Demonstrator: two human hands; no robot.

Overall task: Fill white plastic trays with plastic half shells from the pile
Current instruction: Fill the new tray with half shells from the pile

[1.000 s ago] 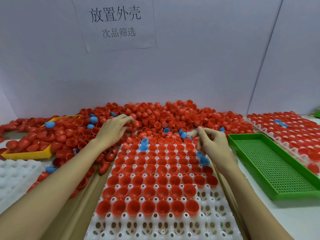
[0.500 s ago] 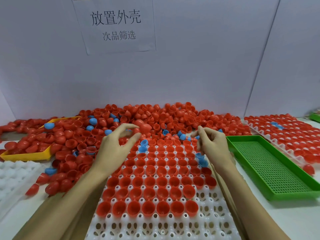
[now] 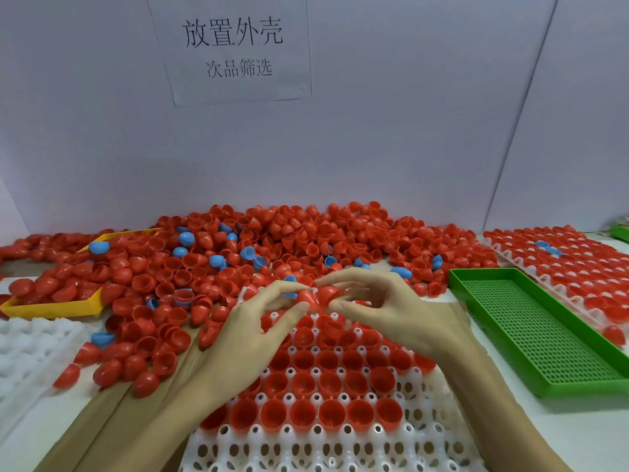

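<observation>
Both hands have drawn together over the white tray [image 3: 422, 441]: left hand [image 3: 252, 332] pinches one red half shell [image 3: 306, 298], right hand [image 3: 391, 311] pinches another [image 3: 328, 292], touching, before the pile [image 3: 306, 236]; green tray [image 3: 531, 335] beside.

Left hand [image 3: 252, 330] and right hand [image 3: 388, 313] fingertip to fingertip, fingers curled in pinches.

I work in a factory sorting spot: a big pile of shells [image 3: 306, 240], trays [image 3: 340, 444], a paper sign [image 3: 235, 46].
</observation>
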